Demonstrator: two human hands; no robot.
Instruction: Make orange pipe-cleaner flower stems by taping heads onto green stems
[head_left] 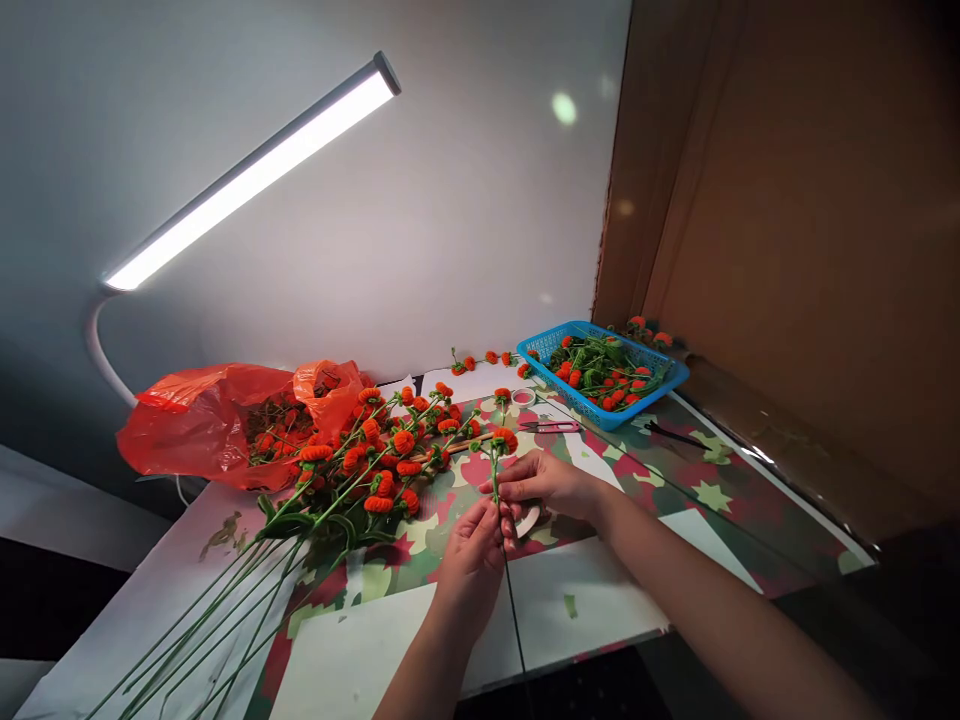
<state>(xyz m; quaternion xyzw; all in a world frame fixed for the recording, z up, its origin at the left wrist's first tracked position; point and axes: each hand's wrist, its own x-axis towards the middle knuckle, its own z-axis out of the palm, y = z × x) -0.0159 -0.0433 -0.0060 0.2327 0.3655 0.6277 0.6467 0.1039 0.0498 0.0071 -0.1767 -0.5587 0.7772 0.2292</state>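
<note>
In the head view my left hand (pixel 474 540) pinches the green stem of an artificial flower spray (pixel 505 441) with fuzzy orange blooms. My right hand (pixel 541 482) closes its fingers on the same stem just above. The spray stands upright, and its long thin stem (pixel 513 610) runs down below my hands. Beside my right fingers shows a pale roll of tape (pixel 529 521), partly hidden; I cannot tell whether those fingers touch it. To the left lies a pile of similar orange flower sprays (pixel 382 460), their bare stems pointing toward the front left.
A red plastic bag (pixel 187 420) holding more flowers sits at the back left under a lit lamp (pixel 255 180). At the back right stands a blue basket (pixel 600 412) of flower pieces. Pink-handled snips (pixel 551 427), another tape ring (pixel 523 397) and a dark tool (pixel 671 437) lie on the camouflage-patterned table.
</note>
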